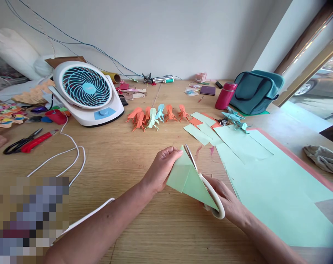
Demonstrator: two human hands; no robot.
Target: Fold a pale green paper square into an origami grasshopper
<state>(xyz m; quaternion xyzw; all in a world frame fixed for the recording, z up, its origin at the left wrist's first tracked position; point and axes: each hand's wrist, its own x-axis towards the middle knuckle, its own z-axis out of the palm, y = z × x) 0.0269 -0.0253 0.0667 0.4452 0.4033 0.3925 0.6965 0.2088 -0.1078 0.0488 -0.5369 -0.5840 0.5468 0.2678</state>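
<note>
While the broad wooden desk (127,161) carries everything in view, the largest things on it are the big sheets of pale green paper (279,190) spread over its right side, with a salmon-coloured sheet edge showing beneath them. Behind those sheets stands a teal fabric bag with dark straps (256,91), and just beside it a magenta cylindrical flask (225,96). On the left sits a white desk fan with a teal grille (86,91), its white cable (69,154) looping forward across the wood. Near the middle of the desk, a row of small orange and light blue folded paper figures (156,115) stands side by side. At the far left lie black-handled scissors (19,143) touching a red-handled cutter (38,140).

Close to the front edge, the folded light green paper triangle (187,179) is held above the desk between both hands. The left hand (160,170) has its grip pinched on the upper left corner of the triangle, thumb on top. The right hand (227,201) has its grip closed through the loops of the white-handled scissors (207,187), whose metal blades rise along the paper's right edge, slightly parted at the tip.
</note>
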